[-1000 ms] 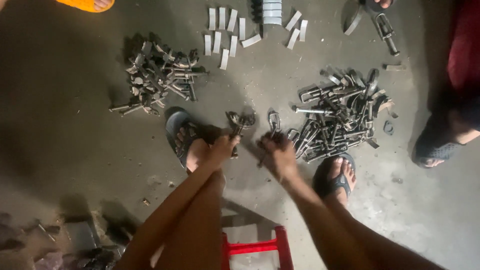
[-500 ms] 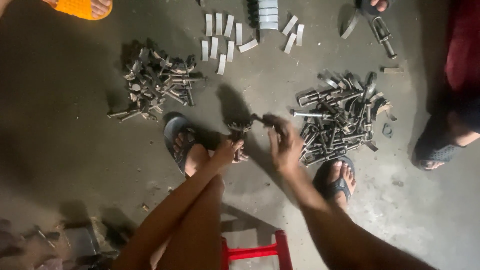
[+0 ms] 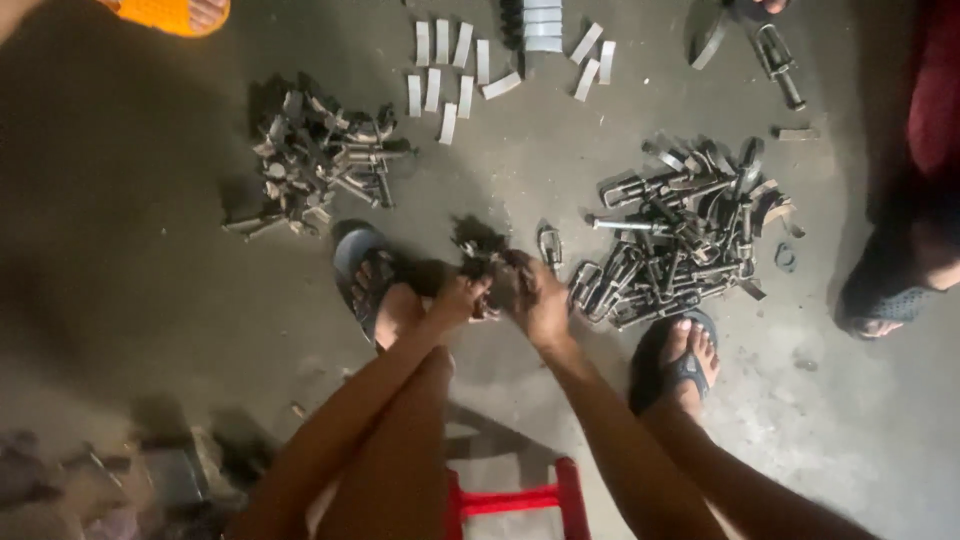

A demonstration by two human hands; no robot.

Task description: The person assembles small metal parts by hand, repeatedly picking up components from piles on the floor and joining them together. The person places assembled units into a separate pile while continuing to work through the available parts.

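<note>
My left hand (image 3: 457,298) and my right hand (image 3: 540,300) meet low over the concrete floor, both gripping one dark metal clamp part (image 3: 484,258) between them. A pile of similar dark metal clamps and bolts (image 3: 680,235) lies just right of my right hand. One loose U-shaped clamp (image 3: 549,246) rests on the floor beside my right hand. A second pile of metal parts (image 3: 318,160) sits to the upper left. My feet are in dark sandals (image 3: 362,270) on either side of my hands.
Flat pale metal plates (image 3: 455,70) lie in rows at the top, next to a stack (image 3: 541,25). A red stool frame (image 3: 510,497) is under me. Another person's orange sandal (image 3: 170,15) is top left; another person's sandalled foot (image 3: 885,305) at right.
My right hand reached out toward the right pile with a part, then came back to the left hand. Both hands now hold the clamp part together.
</note>
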